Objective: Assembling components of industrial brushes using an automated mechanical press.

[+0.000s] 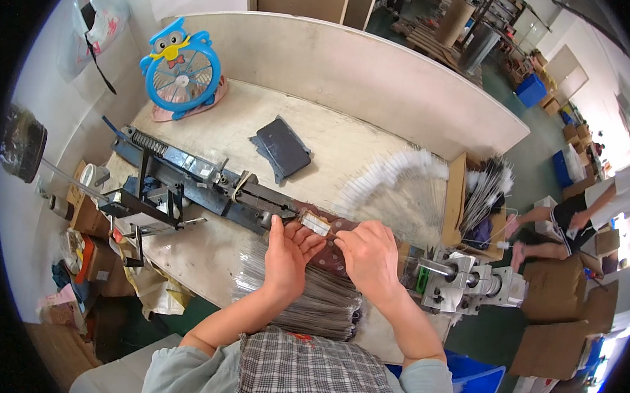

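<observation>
My left hand (pixel 286 260) is turned partly palm up, its thumb apart from the loosely curled fingers, beside the end of a long dark metal jig (pixel 220 185). Just beyond its fingertips lies a small white rectangular piece (pixel 316 223) with a brownish edge. My right hand (pixel 372 261) is closed in a pinch to the right of that piece; whatever sits between its fingertips is too small to make out. Below both hands rests a thick bundle of thin metal wires (pixel 317 302). A fan of white-tipped wires (pixel 393 175) spreads over the table (pixel 226 136) beyond my right hand.
A dark flat case (pixel 283 146) lies behind the jig, with a blue owl-shaped fan (pixel 183 78) at the back left. On the right stand a metal clamping device (pixel 469 280) and a cardboard box (pixel 457 203) of wires. Another person (pixel 588 208) is at the far right.
</observation>
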A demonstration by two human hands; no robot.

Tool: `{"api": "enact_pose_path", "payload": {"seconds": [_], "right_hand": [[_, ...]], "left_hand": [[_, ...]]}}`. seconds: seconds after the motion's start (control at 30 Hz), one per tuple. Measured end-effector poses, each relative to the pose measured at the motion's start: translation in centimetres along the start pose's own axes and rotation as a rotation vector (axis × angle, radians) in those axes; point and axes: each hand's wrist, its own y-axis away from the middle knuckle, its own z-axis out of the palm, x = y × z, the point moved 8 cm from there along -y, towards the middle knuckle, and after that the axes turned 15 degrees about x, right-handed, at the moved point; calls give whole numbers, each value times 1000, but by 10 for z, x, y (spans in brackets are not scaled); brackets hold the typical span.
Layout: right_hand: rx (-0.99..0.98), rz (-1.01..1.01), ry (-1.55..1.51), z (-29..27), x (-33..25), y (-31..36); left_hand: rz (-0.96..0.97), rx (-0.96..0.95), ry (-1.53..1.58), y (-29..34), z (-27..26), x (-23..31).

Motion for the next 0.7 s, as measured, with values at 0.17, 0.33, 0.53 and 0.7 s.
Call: {"api": "enact_pose_path", "payload": {"seconds": [0.17,0.33,0.53,0.7], "right_hand": [[28,69,-49,-15,7,-7],[-108,169,-118,-28,12,36],[-633,312,-146,19,31,125],[-630,313,-131,7,33,102]], "left_hand": [[10,31,-145,4,-2,0],[-71,-6,-357,14,-19,-1],[178,403,-140,-29,-183,84],[513,836,111,-18,-385,211]]}}
